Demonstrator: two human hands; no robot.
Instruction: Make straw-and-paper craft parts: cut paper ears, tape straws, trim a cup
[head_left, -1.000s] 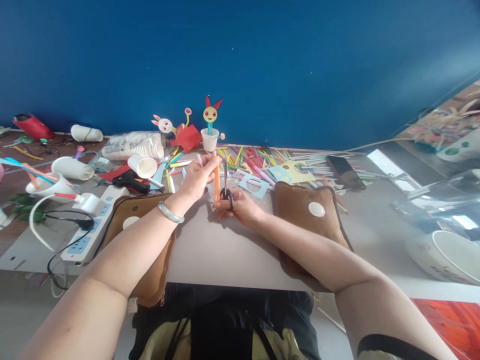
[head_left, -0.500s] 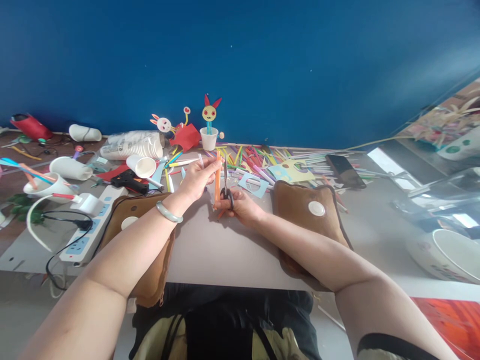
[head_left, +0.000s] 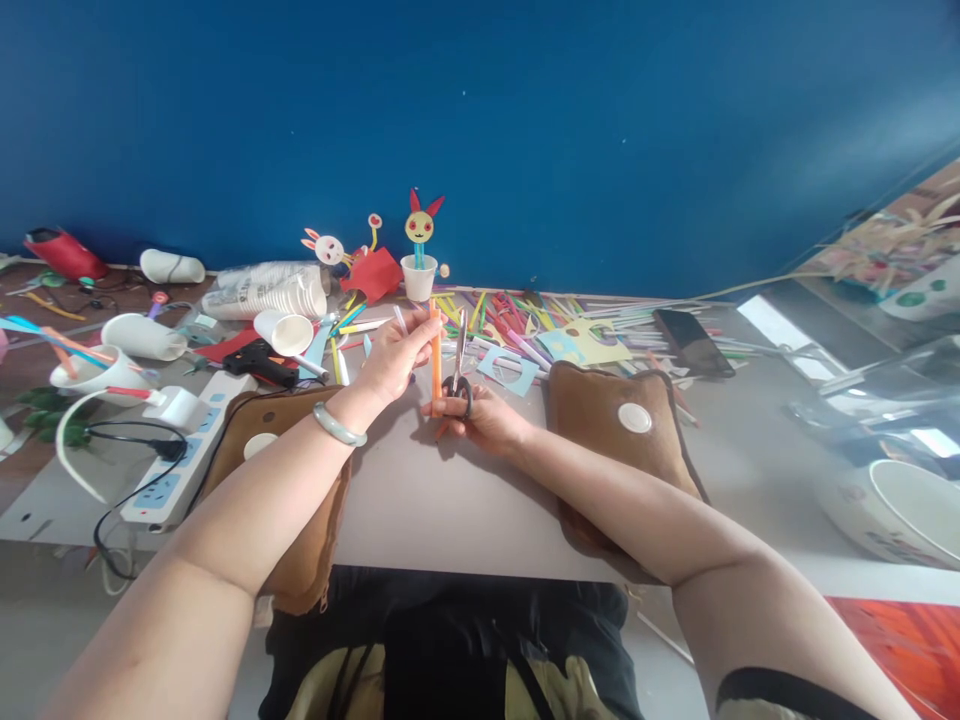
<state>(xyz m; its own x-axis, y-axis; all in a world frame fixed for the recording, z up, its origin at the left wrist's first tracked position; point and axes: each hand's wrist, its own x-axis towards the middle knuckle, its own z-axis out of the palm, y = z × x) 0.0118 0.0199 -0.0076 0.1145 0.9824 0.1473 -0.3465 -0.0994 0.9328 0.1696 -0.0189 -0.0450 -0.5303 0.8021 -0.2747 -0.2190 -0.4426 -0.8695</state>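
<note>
My left hand (head_left: 394, 355) pinches an orange straw (head_left: 436, 352) and holds it upright over the grey table (head_left: 420, 500). My right hand (head_left: 480, 415) grips small scissors (head_left: 457, 372) by the black handles, blades pointing up just right of the straw. Both forearms rest near two brown cushions, one (head_left: 615, 430) on the right and one (head_left: 300, 500) on the left. A pale bangle (head_left: 339, 427) circles my left wrist.
Several coloured straws and paper cut-outs (head_left: 540, 330) litter the far table. A paper-cup puppet (head_left: 418, 262), stacked cups (head_left: 262, 290), a black glue gun (head_left: 259, 362), a power strip (head_left: 180, 460), a phone (head_left: 690, 343) and a white bowl (head_left: 900, 510) stand around. A blue wall is behind.
The scissor blades have tilted slightly to the right, away from the straw. The hands otherwise stay in place.
</note>
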